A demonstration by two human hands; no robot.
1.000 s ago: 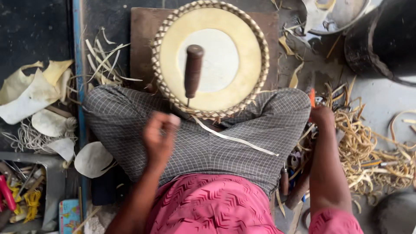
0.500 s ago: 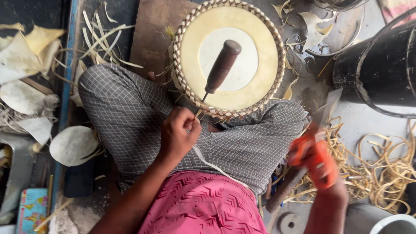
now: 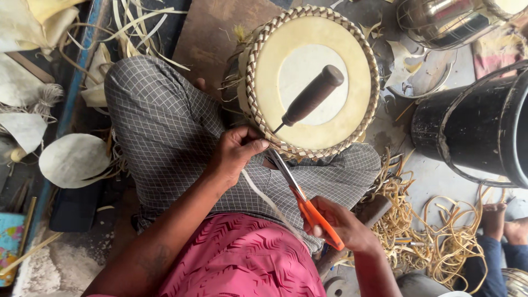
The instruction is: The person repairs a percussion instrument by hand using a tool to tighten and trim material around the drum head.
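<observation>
A round drum (image 3: 313, 82) with a pale skin head and a braided rim stands between my knees. An awl with a dark wooden handle (image 3: 311, 98) is stuck into the braid at the near edge and leans up to the right. My left hand (image 3: 234, 154) pinches a pale strip (image 3: 264, 198) at the drum's near rim. My right hand (image 3: 344, 225) grips orange-handled scissors (image 3: 300, 198), whose blades point up-left to the strip right beside my left fingers. The strip trails down across my checked cloth.
A black drum shell (image 3: 473, 132) stands at the right, a steel bowl (image 3: 440, 22) at the top right. Heaps of yellowish strips (image 3: 423, 242) lie at the lower right beside another person's feet (image 3: 506, 220). Pale skin cut-outs (image 3: 71, 159) lie at the left.
My right hand has brought the scissors from the far right up to the strip at the drum's rim. My left hand has moved up to the rim. The view has shifted.
</observation>
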